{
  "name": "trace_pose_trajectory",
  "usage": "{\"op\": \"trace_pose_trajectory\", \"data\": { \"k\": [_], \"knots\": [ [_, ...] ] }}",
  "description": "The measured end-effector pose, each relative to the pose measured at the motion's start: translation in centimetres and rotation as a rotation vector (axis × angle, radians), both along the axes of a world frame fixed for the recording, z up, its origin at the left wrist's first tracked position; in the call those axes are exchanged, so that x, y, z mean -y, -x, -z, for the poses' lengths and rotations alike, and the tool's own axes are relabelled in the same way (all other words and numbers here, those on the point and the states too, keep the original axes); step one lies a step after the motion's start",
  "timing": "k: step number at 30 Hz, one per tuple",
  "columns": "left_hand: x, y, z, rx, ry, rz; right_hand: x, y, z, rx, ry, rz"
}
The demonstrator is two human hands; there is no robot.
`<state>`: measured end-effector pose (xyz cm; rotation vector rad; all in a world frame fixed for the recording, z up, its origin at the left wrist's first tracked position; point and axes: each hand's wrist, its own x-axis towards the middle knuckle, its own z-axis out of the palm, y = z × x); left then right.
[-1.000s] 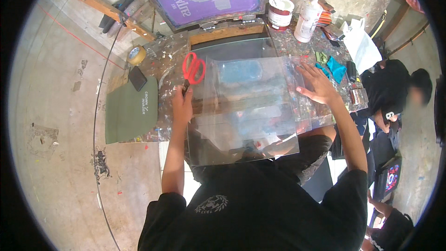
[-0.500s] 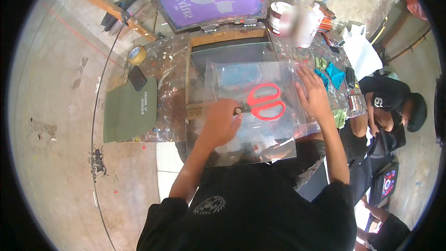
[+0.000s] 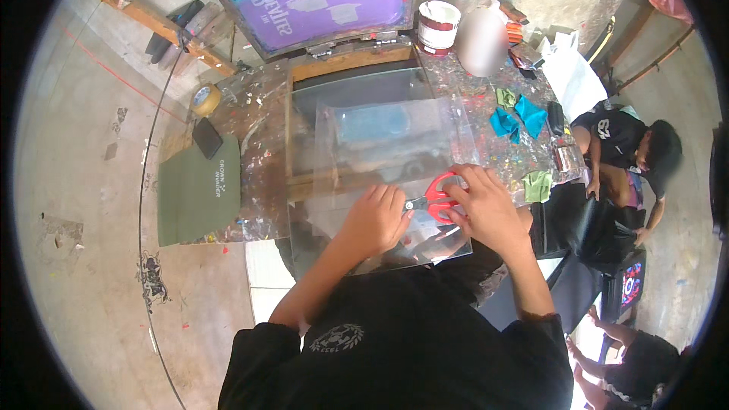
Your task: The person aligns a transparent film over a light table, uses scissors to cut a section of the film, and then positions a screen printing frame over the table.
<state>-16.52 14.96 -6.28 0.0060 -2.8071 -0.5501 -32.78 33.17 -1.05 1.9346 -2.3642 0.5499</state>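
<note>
I see the left hand (image 3: 376, 220) closed round the blade end of red-handled scissors (image 3: 435, 192), right hand (image 3: 487, 209) gripping their loops; one slip could nick the left.

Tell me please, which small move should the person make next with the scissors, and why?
Probably, the left hand should release the blade end once the right hand has a secure grip: the right fingers are at the red handles of the scissors, while the left hand covers the blades, which would likely keep them from opening freely.
</note>
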Motion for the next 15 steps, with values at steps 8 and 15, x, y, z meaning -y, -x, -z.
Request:
{"op": "trace_pose_trajectory", "data": {
  "k": [8, 15],
  "knots": [
    [4.3, -1.2, -4.2, -0.133, -0.038, -0.384, 1.1, 2.3, 6.5, 0.113, 0.079, 0.195],
    [9.8, -4.8, 5.4, 0.110, 0.150, -0.425, 1.3, 5.1, 10.3, 0.249, 0.198, 0.363]
  ]
}}
